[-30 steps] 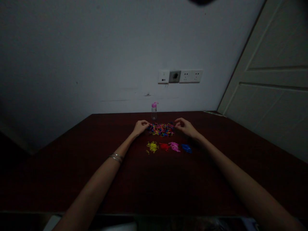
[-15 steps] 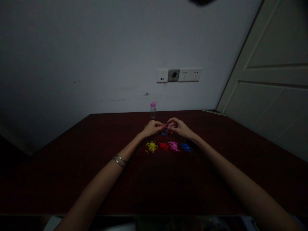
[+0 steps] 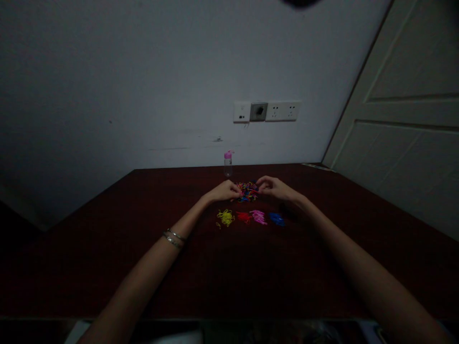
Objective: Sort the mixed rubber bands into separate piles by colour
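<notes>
A mixed heap of colourful rubber bands (image 3: 248,192) lies on the dark red table between my hands. My left hand (image 3: 227,190) is at the heap's left edge, fingers pinched together; what they hold is too small to make out. On the opposite side, my right hand (image 3: 272,187) pinches a red rubber band (image 3: 256,191) at its fingertips. Nearer to me are separate piles in a row: yellow rubber bands (image 3: 226,218), red rubber bands (image 3: 244,218), pink rubber bands (image 3: 258,217) and blue rubber bands (image 3: 277,219).
Behind the heap stands a clear bottle with a pink cap (image 3: 228,166), close to the wall. Wall sockets (image 3: 267,112) are above the table (image 3: 229,272). A white panelled door (image 3: 405,114) is at the right.
My hands have drawn apart, the left a little leftward and the right rightward, so more of the mixed heap shows between them. The sorted piles have not moved.
</notes>
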`<state>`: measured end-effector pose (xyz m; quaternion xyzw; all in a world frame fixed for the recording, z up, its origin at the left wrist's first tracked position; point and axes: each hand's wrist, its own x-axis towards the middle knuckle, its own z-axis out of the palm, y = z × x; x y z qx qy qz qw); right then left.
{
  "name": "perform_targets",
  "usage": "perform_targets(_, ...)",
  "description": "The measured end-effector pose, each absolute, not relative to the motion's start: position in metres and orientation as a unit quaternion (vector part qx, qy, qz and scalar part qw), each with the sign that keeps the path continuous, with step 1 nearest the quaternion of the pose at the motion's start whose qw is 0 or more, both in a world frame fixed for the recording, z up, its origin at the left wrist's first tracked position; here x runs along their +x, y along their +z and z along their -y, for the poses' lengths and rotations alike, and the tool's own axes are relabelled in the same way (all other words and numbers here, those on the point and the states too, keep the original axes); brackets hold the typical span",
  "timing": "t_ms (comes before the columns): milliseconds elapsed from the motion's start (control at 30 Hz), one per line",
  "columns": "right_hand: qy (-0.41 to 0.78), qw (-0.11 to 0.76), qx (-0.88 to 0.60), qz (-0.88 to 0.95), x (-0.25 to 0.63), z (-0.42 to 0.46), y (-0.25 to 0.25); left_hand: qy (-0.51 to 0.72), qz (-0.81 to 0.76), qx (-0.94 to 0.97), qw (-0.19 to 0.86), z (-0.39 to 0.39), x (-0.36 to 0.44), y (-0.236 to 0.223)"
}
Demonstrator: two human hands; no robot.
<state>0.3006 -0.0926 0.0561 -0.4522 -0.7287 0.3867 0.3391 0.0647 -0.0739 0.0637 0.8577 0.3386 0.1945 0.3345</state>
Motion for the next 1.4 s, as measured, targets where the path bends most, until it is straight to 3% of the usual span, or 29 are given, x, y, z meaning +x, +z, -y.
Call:
perform_targets(233,0.409,0.247,-0.426,0.768,0.306,0.100,0.067,0.147,-0.325,0.868,0.345,0.086,0.074,0.069)
perform_targets(733,0.381,0.286,-0.441,0.761,0.312,0.097,0.067,0.116,-0.262,0.934,0.212,0.107,0.111,0.055)
perform_targets(1167,0.410,0.298,-0.420,0.753,0.293,0.108,0.076,0.233,-0.347,0.842,0.340,0.079,0.070,0.089)
perform_targets(1400,0.461,0.190,-0.351,0.793,0.252,0.122,0.061,0.345,-0.450,0.747,0.347,0.040,0.035,0.072)
